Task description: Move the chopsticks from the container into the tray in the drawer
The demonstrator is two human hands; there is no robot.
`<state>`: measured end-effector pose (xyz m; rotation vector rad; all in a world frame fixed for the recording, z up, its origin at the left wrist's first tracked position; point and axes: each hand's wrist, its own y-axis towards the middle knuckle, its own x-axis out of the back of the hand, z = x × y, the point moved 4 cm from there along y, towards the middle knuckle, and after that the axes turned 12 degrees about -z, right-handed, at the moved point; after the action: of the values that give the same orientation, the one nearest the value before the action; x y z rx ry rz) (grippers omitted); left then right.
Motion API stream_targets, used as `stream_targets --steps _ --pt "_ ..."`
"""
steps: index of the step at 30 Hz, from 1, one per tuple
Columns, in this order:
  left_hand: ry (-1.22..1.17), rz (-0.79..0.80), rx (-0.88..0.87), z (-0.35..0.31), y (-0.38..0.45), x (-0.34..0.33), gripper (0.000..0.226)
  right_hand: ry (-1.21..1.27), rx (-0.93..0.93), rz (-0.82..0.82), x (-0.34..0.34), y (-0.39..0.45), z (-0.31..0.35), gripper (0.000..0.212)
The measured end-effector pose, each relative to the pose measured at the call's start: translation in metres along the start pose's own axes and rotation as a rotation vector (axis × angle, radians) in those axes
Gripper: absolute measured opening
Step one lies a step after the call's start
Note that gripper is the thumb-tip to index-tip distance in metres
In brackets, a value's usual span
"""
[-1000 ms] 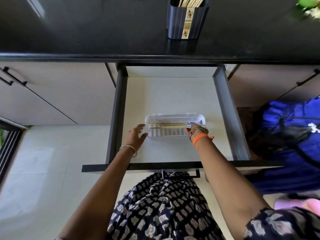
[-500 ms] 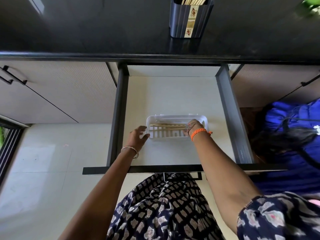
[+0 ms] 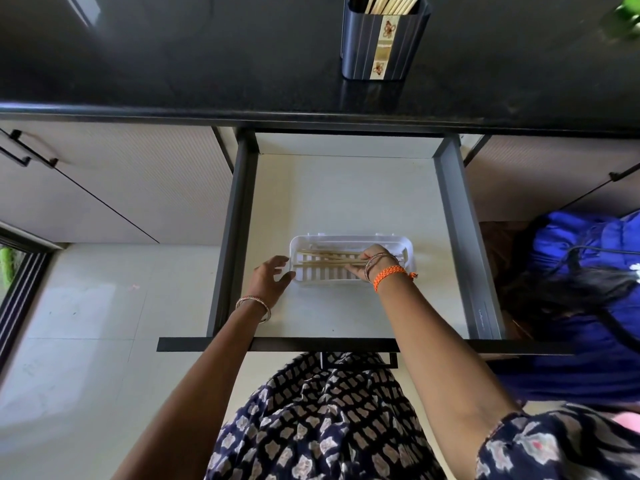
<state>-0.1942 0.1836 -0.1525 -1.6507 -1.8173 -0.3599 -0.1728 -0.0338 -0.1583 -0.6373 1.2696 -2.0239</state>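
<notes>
A white slotted tray (image 3: 313, 240) lies in the open drawer (image 3: 346, 199). Several wooden chopsticks (image 3: 325, 259) lie lengthwise in it. My right hand (image 3: 369, 263) is down in the tray, fingers closed on the right ends of the chopsticks. My left hand (image 3: 272, 280) rests against the tray's left end, fingers spread and holding nothing. On the black counter (image 3: 173, 57) above stands a dark ribbed container (image 3: 382, 39) with more chopsticks (image 3: 391, 1) sticking out of its top.
Dark drawer rails (image 3: 464, 244) flank the drawer, and its front edge (image 3: 194, 344) is near my body. Cabinet doors with black handles (image 3: 20, 150) sit to both sides. A blue bag (image 3: 585, 271) lies at the right. Something green (image 3: 623, 19) sits on the counter's far right.
My right hand has slid a little left along the tray over the chopsticks. My left hand stays at the tray's left end. The camera has tilted slightly.
</notes>
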Motion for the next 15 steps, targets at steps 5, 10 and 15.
stream_targets --steps 5,10,15 --pt "0.029 -0.042 0.002 -0.002 0.000 -0.001 0.038 -0.134 0.066 -0.070 -0.011 -0.004 0.005 0.021" --pt "0.028 -0.036 0.010 -0.002 -0.001 -0.002 0.037 -0.048 0.051 0.012 -0.014 0.014 0.006 0.029" --pt "0.017 -0.038 0.025 0.000 0.002 -0.003 0.038 -0.666 0.331 -0.035 -0.016 0.011 0.009 0.018"
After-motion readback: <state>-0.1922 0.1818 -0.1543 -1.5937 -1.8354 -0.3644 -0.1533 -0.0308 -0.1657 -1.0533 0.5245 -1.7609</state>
